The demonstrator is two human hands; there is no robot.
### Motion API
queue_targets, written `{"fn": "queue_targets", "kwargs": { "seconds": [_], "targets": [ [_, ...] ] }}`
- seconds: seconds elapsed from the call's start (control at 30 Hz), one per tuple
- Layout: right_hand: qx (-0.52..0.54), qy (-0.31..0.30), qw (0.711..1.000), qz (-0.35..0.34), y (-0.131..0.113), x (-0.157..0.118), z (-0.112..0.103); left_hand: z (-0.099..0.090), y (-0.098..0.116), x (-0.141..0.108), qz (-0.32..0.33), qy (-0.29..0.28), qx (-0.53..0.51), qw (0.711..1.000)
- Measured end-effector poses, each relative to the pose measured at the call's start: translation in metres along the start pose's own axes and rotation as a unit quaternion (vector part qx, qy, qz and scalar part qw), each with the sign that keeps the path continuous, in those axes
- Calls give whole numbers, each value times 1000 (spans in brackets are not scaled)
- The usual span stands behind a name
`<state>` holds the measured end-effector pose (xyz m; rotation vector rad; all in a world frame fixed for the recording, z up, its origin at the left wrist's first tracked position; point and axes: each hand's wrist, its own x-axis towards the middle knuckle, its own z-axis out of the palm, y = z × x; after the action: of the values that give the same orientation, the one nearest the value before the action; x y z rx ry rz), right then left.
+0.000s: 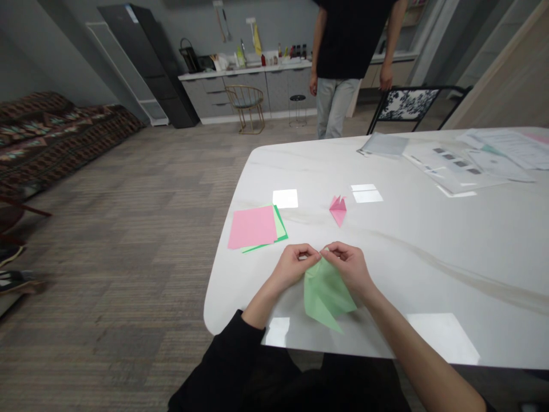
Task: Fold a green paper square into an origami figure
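Observation:
A light green sheet of paper (326, 292), partly folded, hangs between my hands near the front edge of the white table (429, 229). My left hand (297, 264) pinches its top edge with thumb and fingers. Close beside it, my right hand (348, 264) pinches the same edge, the fingertips of both hands almost touching. Beyond my hands lies a small folded pink paper figure (338, 210). To the left is a stack of square sheets, with a pink sheet (253, 227) on top and green ones showing beneath.
Papers (454, 163) and a clear folder (384, 144) lie at the table's back right. A person (355, 40) stands behind the table, one hand by a black-framed chair (407, 106). Further back are a counter (274, 91), a stool and a fridge.

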<state>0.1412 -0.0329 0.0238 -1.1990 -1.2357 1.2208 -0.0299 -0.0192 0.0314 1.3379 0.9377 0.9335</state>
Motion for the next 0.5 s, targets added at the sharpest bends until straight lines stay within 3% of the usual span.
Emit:
{"fn": "queue_targets", "kwargs": {
  "seconds": [0.27,0.5],
  "targets": [
    [-12,-21,1000,-12,-5,-1,3,4,2,-2,-3,24,0,1000],
    [41,52,998,-2,3,9,-7,3,-2,-3,-5,8,12,1000]
  ]
}}
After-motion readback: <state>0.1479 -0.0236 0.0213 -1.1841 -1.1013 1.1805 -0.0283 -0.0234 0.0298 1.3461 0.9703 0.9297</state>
